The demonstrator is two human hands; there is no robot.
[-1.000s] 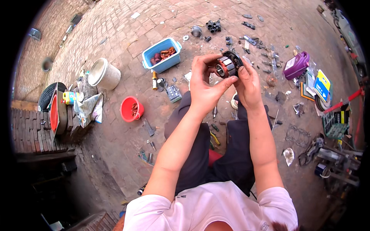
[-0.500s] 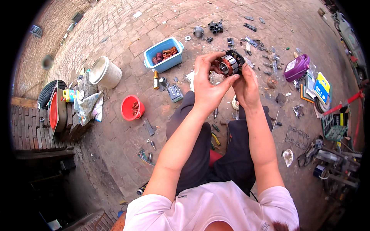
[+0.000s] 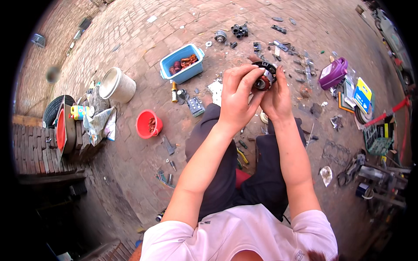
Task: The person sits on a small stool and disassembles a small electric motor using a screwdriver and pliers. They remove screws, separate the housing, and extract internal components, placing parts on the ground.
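Observation:
Both hands hold up a motor stator [image 3: 262, 82] above my knees. It is round, with reddish copper windings, light metal segments and a dark rim on its far side. My left hand [image 3: 238, 85] curls its fingers over the left side, thumb underneath. From the right, my right hand [image 3: 278, 98] grips the dark rim between fingers and thumb. The palms partly hide the part's lower side. Beyond it, on the brick ground, lie several small dark metal pieces.
A blue tub [image 3: 202, 69] and a red bucket [image 3: 141, 132] hold reddish-brown coils. Left of them stands a white bucket [image 3: 126, 89]. Screwdrivers [image 3: 242, 155] lie between my legs. To the right are a purple jug [image 3: 332, 75] and a heap of metal parts [image 3: 374, 178].
The stator has been tilted, so its open centre faces more downward and the dark rim shows more. My left fingers have shifted over its front.

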